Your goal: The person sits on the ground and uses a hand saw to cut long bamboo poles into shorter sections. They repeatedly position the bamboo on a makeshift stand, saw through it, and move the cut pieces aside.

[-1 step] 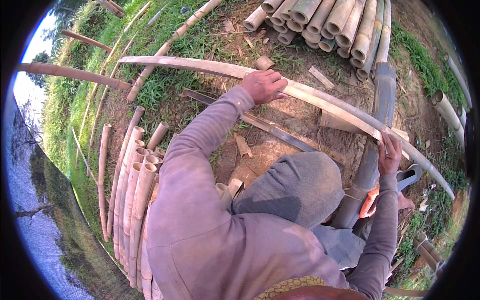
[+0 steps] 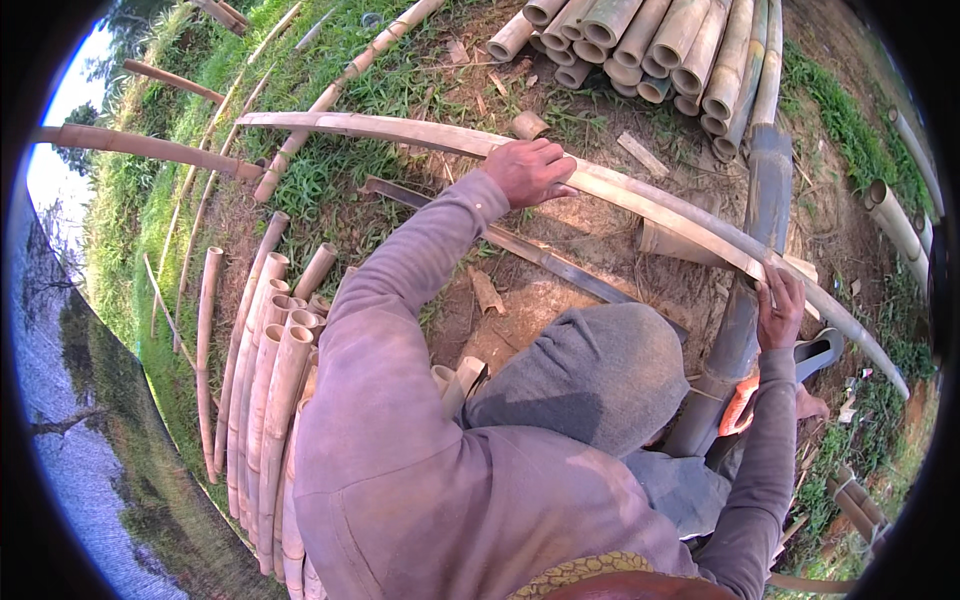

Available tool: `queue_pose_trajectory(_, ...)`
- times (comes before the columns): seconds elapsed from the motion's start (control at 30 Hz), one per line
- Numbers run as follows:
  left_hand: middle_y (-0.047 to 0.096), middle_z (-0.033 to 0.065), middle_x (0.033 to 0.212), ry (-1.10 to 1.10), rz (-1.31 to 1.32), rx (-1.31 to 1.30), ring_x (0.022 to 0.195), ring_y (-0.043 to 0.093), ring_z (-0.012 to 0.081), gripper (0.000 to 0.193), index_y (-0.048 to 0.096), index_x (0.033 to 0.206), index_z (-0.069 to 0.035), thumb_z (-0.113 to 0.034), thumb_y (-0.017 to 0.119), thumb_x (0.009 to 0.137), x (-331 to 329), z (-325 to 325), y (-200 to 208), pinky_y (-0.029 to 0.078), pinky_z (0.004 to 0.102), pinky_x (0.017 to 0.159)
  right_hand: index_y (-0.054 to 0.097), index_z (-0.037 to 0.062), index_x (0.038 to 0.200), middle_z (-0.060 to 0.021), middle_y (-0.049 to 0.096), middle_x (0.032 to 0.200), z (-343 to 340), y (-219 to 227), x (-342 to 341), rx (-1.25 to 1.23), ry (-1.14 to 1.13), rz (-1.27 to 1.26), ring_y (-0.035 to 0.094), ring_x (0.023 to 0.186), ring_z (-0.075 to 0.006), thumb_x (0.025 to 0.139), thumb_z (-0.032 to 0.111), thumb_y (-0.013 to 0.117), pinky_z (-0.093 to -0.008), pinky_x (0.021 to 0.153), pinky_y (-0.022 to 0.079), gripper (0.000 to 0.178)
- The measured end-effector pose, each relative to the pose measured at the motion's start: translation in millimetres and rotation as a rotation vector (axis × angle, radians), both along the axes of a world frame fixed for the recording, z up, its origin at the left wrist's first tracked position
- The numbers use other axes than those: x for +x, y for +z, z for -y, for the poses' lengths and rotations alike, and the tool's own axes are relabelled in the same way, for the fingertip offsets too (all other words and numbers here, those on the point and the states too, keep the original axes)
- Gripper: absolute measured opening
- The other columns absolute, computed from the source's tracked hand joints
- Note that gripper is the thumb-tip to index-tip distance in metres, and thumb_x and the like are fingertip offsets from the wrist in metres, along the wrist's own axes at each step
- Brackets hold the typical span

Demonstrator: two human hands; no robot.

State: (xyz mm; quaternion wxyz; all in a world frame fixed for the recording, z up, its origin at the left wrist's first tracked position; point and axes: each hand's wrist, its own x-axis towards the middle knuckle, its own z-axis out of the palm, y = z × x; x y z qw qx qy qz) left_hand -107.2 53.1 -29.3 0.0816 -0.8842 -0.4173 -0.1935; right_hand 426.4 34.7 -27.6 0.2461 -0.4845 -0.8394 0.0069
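Left hand (image 2: 530, 174) grips a long, pale split-bamboo strip (image 2: 650, 207) left of a thick, grey, round pole (image 2: 768, 190); right hand (image 2: 779, 308) pinches the same strip just right of that pole

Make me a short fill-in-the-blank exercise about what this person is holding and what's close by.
1. The bamboo under the left hand is a long ____, not a round tube.
2. In the picture, the left hand appears ____ up than the right hand.
3. The orange thing is nearer the ____ hand.

Missing words: strip; higher; right.
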Motion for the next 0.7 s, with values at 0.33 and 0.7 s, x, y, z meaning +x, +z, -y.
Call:
queue_pose_trajectory(0.33,0.067,0.012,0.127,0.036,0.027,-0.056,0.116,0.063,0.0343,0.048,0.064,0.135,-0.01,-0.042,0.069,0.099,39,-6,-6,0.047,0.05,0.104,0.077,0.0199,0.127,-0.0063,0.07,0.113,-23,1,-2,0.035,-0.069,0.019,0.063,0.108,-0.0309,0.09,0.026,0.079,-0.0452,0.1,0.049,0.038)
queue_pose_trajectory(0.7,0.068,0.0125,0.137,-0.186,0.119,-0.14,0.13,0.061,0.0307,0.047,0.061,0.141,-0.008,-0.029,0.067,0.1,233,-43,-19,0.046,0.0469,0.11,0.077,0.0304,0.127,0.0003,0.071,0.12,-33,-26,1,-0.026,-0.236,0.089,0.063,0.119,-0.0254,0.093,0.034,0.078,-0.0408,0.111,0.046,0.034)
